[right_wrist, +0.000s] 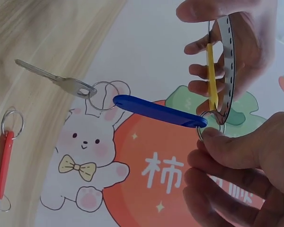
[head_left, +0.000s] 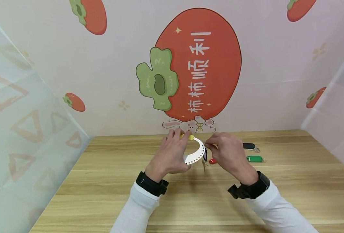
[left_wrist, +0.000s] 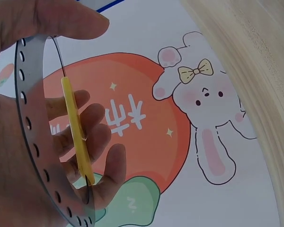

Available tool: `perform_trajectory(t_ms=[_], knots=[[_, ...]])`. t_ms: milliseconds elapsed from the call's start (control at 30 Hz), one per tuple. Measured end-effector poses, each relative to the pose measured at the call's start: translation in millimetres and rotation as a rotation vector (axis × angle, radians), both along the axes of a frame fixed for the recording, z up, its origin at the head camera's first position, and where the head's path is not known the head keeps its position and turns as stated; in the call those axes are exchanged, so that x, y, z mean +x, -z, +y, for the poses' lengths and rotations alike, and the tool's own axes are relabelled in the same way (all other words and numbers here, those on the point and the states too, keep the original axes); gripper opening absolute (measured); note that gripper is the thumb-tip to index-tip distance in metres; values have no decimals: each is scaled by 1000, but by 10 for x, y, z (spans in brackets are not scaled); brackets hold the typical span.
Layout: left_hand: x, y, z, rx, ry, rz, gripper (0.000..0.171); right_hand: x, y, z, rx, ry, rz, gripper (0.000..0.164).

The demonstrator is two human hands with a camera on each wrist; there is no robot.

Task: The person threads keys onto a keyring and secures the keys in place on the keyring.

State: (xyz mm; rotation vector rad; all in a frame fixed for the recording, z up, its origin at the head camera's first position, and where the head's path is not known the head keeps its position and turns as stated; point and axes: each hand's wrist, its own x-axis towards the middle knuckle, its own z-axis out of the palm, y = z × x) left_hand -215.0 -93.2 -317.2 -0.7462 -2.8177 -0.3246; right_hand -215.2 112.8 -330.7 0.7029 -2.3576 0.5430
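My left hand [head_left: 172, 152] grips a curved metal key holder [head_left: 197, 156] with a row of holes along its edge and a yellow handle [left_wrist: 76, 130]. The holder is raised above the table. Close to its right side, my right hand [right_wrist: 236, 165] pinches a small split ring at one end of a blue key tag [right_wrist: 156, 111]. That ring meets the holder's lower end in the right wrist view; whether it passes through a hole, I cannot tell. From the tag's other end hangs a silver key [right_wrist: 61, 82] on a second ring.
Beyond the right hand, a black tag [head_left: 249, 146] and a green tag [head_left: 254, 159] lie on the wooden table [head_left: 102, 181]. A red tag [right_wrist: 5, 165] with rings lies nearer. Behind stands a printed backdrop [head_left: 116, 64].
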Motion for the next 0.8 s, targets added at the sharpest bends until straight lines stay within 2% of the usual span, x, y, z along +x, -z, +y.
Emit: perform_trajectory(t_ms=[300, 567, 800], knots=[[-4, 5, -2, 1, 12, -16, 107, 8, -7, 22, 93, -6, 51, 9], [-6, 8, -11, 45, -25, 46, 97, -1, 1, -26, -73, 50, -37, 5], [0, 16, 6, 50, -29, 93, 94, -6, 31, -48, -134, 53, -9, 6]])
